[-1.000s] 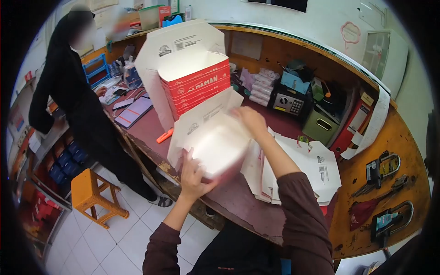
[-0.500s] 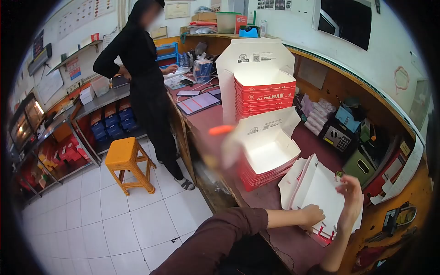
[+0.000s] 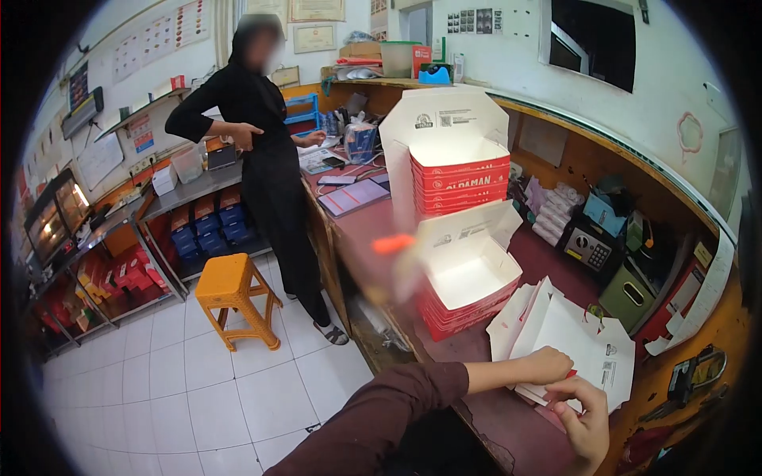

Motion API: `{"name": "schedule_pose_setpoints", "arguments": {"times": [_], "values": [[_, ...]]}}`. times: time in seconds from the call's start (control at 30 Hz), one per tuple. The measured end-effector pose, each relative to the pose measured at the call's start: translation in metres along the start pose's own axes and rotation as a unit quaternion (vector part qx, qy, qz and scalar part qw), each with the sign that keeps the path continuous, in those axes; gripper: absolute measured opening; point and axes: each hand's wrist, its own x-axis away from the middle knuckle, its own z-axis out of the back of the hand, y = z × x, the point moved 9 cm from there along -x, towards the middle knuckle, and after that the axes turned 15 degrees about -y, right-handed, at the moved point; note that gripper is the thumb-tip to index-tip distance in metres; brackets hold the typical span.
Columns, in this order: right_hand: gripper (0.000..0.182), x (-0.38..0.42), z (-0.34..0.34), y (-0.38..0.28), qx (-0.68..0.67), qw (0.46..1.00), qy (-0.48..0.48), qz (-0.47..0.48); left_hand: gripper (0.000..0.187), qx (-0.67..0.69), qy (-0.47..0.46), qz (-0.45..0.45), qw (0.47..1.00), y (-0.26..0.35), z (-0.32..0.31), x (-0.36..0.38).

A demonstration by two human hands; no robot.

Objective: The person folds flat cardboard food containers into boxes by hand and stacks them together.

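A partly folded white and red carton lies on the dark red counter before me. My left hand is closed at the carton's front edge, its fingertips hidden. Beside it, my right hand has curled fingers and thumb at the same edge, pinching the front part of the carton. More flattened card lies under the carton's left side. Just beyond stands a stack of open red boxes with white insides. Behind that is a taller stack of red boxes, its top lid raised.
A person in dark clothes stands across the counter, near a tablet. A yellow stool is on the tiled floor. A small safe and a green box file sit at the right. A blurred orange shape hangs mid-view.
My right hand has come down from its raised position, fingers apart, to the carton's front edge. My left hand stays there. The view has shifted slightly.
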Motion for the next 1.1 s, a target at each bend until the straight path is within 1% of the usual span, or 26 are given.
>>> {"name": "schedule_pose_setpoints", "arguments": {"times": [0.07,0.13,0.17,0.2,0.27,0.3,0.33,0.4,0.43,0.47,0.53,0.57,0.63,0.67,0.7,0.73,0.77,0.8,0.87,0.9,0.93,0.97,1.0,1.03,1.07,1.1], "values": [[0.025,-0.001,-0.002,0.002,-0.01,1.0,0.002,-0.003,0.017,-0.009,0.047,-0.021,0.999,0.001,0.027,0.012],[0.021,0.002,-0.01,0.031,-0.017,0.996,-0.014,-0.089,0.018,0.108,0.167,0.011,0.98,-0.016,0.063,0.025],[0.019,0.005,-0.015,0.046,-0.047,0.994,-0.003,-0.102,0.017,0.137,0.246,-0.003,0.96,-0.028,0.07,0.029],[0.019,0.005,-0.02,0.056,-0.047,0.994,-0.007,-0.102,0.017,0.138,0.248,0.0,0.959,-0.022,0.081,0.037],[0.025,0.007,-0.038,0.091,-0.104,0.982,-0.041,-0.153,0.017,0.367,0.377,0.012,0.851,-0.022,0.119,0.088],[0.033,0.01,-0.052,0.109,-0.164,0.972,-0.063,-0.155,0.022,0.394,0.39,-0.017,0.832,-0.017,0.123,0.097],[0.033,0.01,-0.061,0.117,-0.166,0.971,-0.066,-0.158,0.022,0.396,0.39,-0.013,0.831,-0.016,0.117,0.1],[0.037,0.012,-0.06,0.134,-0.259,0.952,0.056,-0.154,0.02,0.47,0.398,-0.057,0.786,-0.01,0.109,0.106],[0.033,0.017,-0.055,0.14,-0.281,0.939,0.14,-0.141,0.015,0.573,0.363,-0.144,0.72,0.002,0.105,0.103],[0.033,0.021,-0.058,0.141,-0.28,0.939,0.14,-0.142,0.015,0.574,0.364,-0.145,0.719,0.008,0.107,0.109],[0.03,0.049,-0.029,0.117,-0.286,0.89,0.355,-0.01,0.024,0.647,0.259,-0.176,0.695,0.024,0.104,0.107],[0.032,0.063,-0.024,0.126,-0.379,0.85,0.364,0.038,0.024,0.647,0.259,-0.175,0.695,0.018,0.103,0.109],[0.038,0.092,-0.009,0.146,-0.435,0.834,0.334,0.064,0.036,0.612,0.112,-0.121,0.774,0.017,0.082,0.096],[0.044,0.101,-0.003,0.153,-0.486,0.814,0.304,0.093,0.036,0.611,0.111,-0.12,0.774,0.018,0.083,0.098],[0.044,0.113,0.007,0.161,-0.486,0.814,0.305,0.093,0.041,0.575,0.1,-0.118,0.803,0.023,0.085,0.1],[0.042,0.121,0.013,0.168,-0.502,0.808,0.298,0.077,0.047,0.538,0.09,-0.117,0.83,0.027,0.085,0.1],[0.041,0.129,0.016,0.173,-0.517,0.803,0.29,0.06,0.047,0.538,0.09,-0.116,0.83,0.022,0.077,0.097],[0.041,0.124,0.018,0.152,-0.518,0.802,0.29,0.06,0.046,0.452,0.118,-0.13,0.875,0.017,0.07,0.096],[0.03,0.121,0.027,0.103,-0.478,0.746,0.464,-0.014,0.044,0.422,0.122,-0.128,0.889,0.022,0.083,0.106],[0.025,0.11,0.032,0.084,-0.438,0.774,0.458,0.002,0.043,0.407,0.124,-0.127,0.896,0.025,0.089,0.111],[0.025,0.12,0.027,0.095,-0.439,0.773,0.458,0.003,0.043,0.378,0.121,-0.114,0.911,0.028,0.088,0.109],[0.026,0.137,0.025,0.107,-0.336,0.822,0.46,-0.007,0.044,0.349,0.117,-0.101,0.924,0.031,0.087,0.107],[0.028,0.141,0.023,0.113,-0.23,0.86,0.456,-0.015,0.042,0.314,0.199,-0.121,0.921,0.036,0.089,0.109],[0.028,0.127,0.012,0.116,-0.23,0.859,0.457,-0.01,0.041,0.274,0.278,-0.142,0.909,0.043,0.092,0.116],[0.027,0.122,0.001,0.103,-0.176,0.823,0.54,0.032,0.041,0.269,0.278,-0.146,0.911,0.055,0.084,0.117],[0.027,0.123,-0.009,0.083,-0.118,0.776,0.615,0.072,0.043,0.378,0.23,-0.117,0.889,0.061,0.067,0.111]]}}
